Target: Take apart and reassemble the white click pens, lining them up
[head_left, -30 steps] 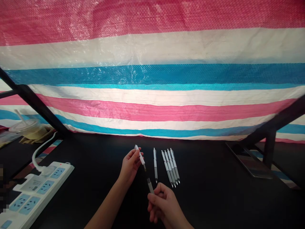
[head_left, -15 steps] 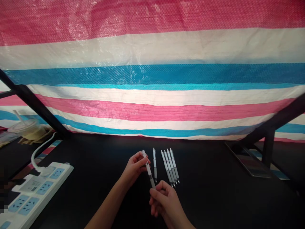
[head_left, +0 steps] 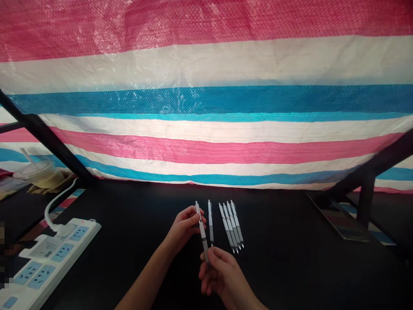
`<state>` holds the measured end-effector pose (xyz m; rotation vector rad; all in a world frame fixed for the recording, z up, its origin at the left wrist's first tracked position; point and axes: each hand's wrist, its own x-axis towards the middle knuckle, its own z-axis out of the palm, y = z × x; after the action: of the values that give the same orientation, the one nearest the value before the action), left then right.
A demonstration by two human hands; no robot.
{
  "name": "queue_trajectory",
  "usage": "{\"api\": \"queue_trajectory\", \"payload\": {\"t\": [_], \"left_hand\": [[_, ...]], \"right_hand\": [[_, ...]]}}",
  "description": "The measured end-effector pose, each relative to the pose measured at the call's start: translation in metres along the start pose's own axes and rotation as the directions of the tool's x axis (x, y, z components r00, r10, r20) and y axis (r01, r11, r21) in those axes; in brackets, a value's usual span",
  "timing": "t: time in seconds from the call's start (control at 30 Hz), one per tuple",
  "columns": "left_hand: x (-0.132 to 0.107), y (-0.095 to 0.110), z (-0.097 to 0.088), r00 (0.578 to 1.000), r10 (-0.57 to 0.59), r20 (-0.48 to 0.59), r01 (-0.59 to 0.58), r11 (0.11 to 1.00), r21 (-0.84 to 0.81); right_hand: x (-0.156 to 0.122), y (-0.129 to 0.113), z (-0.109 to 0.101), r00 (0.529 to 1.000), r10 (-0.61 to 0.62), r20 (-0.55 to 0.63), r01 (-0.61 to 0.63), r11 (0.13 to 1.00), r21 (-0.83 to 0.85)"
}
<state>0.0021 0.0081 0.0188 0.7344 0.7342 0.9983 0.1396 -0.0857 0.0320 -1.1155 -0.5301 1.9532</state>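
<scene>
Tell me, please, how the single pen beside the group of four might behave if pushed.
The single pen would probably roll, as it looks slim and round. It is likely stiff, since it lies straight, and perhaps light, given how thin and plastic-looking it is.

One slim white-and-grey pen (head_left: 202,232) in bare left hand (head_left: 184,224) and right hand (head_left: 223,271), one separate pen (head_left: 211,221) beside the left, four grouped pens (head_left: 230,226) beyond the right; left of both hands, one white plastic power strip (head_left: 52,264), one clear plastic cup (head_left: 45,175).
</scene>
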Motion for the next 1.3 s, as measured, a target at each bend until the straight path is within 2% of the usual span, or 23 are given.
{"api": "queue_trajectory", "payload": {"t": [0.1,0.27,0.43,0.57,0.73,0.9,1.03,1.2,1.3], "left_hand": [[0.001,-0.002,-0.002,1.0,0.003,-0.017,-0.003,1.0,-0.016],[0.002,-0.003,-0.002,1.0,0.01,-0.028,-0.011,1.0,-0.027],[0.002,-0.003,-0.002,0.999,0.011,-0.032,-0.012,0.999,-0.029],[0.001,-0.003,-0.001,0.999,0.016,-0.038,-0.017,0.999,-0.027],[0.002,-0.004,-0.002,0.999,0.018,-0.047,-0.019,1.0,-0.025],[0.001,-0.003,-0.001,0.999,0.017,-0.045,-0.018,1.0,-0.022],[0.001,-0.003,-0.001,0.999,0.023,-0.042,-0.024,0.999,-0.023],[0.001,-0.002,0.001,0.999,0.021,-0.038,-0.021,1.0,-0.016],[0.001,-0.002,0.001,0.999,0.026,-0.042,-0.026,1.0,-0.014]], "right_hand": [[-0.001,0.001,0.001,0.999,0.021,0.036,-0.02,1.0,-0.01],[0.0,0.005,0.0,1.0,-0.022,0.02,0.024,0.995,-0.093],[0.001,0.005,0.0,0.999,0.032,0.034,-0.03,0.998,-0.046],[0.002,0.008,-0.001,0.999,0.014,0.034,-0.011,0.996,-0.09],[0.003,0.01,-0.001,0.999,0.04,0.037,-0.039,0.999,-0.026],[0.003,0.008,-0.001,0.999,0.023,0.029,-0.02,0.995,-0.096],[0.003,0.009,-0.002,0.997,0.042,0.064,-0.039,0.998,-0.047],[0.004,0.01,-0.003,1.0,0.006,0.015,-0.004,0.991,-0.134],[0.004,0.009,-0.003,0.999,0.019,0.045,-0.014,0.995,-0.102]]}}
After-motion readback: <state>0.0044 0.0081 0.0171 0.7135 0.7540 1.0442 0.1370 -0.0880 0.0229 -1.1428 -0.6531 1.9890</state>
